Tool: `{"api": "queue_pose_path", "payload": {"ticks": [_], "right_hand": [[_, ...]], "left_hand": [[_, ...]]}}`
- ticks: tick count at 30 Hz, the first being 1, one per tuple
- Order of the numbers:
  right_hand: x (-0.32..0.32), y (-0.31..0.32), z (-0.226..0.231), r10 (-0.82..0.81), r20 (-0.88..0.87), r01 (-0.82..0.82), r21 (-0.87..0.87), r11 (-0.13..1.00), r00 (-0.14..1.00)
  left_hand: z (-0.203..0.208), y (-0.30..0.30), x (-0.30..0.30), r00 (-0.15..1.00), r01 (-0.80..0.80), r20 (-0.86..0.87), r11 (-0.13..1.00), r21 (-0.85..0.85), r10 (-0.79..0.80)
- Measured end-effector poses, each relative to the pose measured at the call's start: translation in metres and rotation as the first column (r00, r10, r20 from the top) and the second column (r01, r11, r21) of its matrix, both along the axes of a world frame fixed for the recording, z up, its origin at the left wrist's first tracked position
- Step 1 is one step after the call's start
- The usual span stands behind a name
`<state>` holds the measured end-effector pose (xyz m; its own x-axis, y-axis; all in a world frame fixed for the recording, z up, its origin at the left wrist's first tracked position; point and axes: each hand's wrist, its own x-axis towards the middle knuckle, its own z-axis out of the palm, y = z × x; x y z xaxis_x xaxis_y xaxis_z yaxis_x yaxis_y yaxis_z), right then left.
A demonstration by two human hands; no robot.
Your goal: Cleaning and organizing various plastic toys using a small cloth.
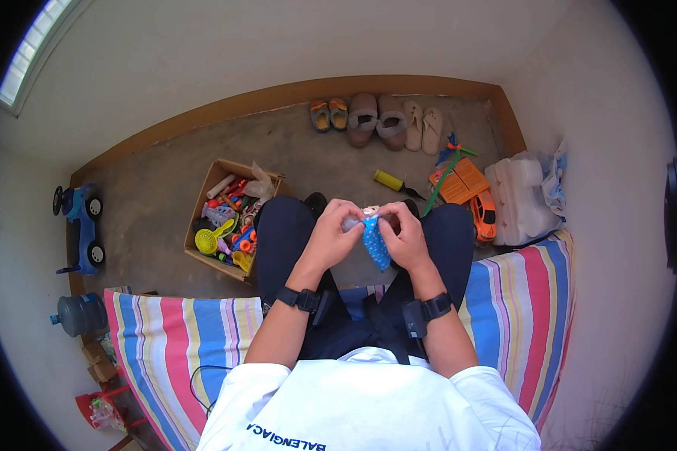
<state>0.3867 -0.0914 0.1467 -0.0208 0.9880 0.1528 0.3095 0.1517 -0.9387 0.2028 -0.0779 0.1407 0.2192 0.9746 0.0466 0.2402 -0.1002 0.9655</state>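
Over my lap, both hands meet at a small blue cloth piece [375,245] with pale dots, which hangs down in a narrow point. My left hand [334,234] pinches its upper left edge, and something pale and see-through shows between those fingers. On the other side my right hand [407,239] grips the upper right edge with thumb and bent fingers. A small cream and gold bit [371,211] sticks up between the fingertips; what it is I cannot tell.
A cardboard box [195,214] of colourful toys stands left of my knees. A yellow-green pump [388,180], an orange toy car [484,214] and white wrapped packs [515,195] lie to the right. Several shoes [362,120] line the far wall. Striped bedding [177,338] lies beneath me.
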Motion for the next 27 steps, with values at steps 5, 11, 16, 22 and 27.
{"api": "queue_pose_path", "payload": {"ticks": [5, 11, 16, 22, 27], "right_hand": [[-0.003, 0.002, 0.011, 0.232, 0.097, -0.242, 0.120, 0.963, 0.968], [-0.001, 0.002, 0.007, 0.172, 0.159, -0.192, 0.122, 0.974, 0.972], [-0.001, 0.000, 0.009, 0.206, 0.160, -0.231, 0.158, 0.960, 0.966], [-0.005, -0.002, 0.019, 0.165, 0.223, -0.186, 0.074, 0.980, 0.961], [-0.002, -0.001, 0.006, 0.248, 0.208, -0.250, -0.019, 0.968, 0.946]], "left_hand": [[-0.001, 0.001, -0.001, 0.998, -0.056, -0.026, 0.997, 0.051, 0.058], [0.004, -0.001, 0.002, 0.989, -0.139, -0.038, 0.986, 0.095, 0.143], [0.011, 0.000, 0.006, 0.980, -0.179, -0.047, 0.961, 0.209, 0.193], [0.012, 0.000, 0.003, 0.975, -0.201, -0.044, 0.954, 0.224, 0.216], [0.012, 0.001, 0.005, 0.969, -0.235, -0.025, 0.945, 0.228, 0.247]]}}
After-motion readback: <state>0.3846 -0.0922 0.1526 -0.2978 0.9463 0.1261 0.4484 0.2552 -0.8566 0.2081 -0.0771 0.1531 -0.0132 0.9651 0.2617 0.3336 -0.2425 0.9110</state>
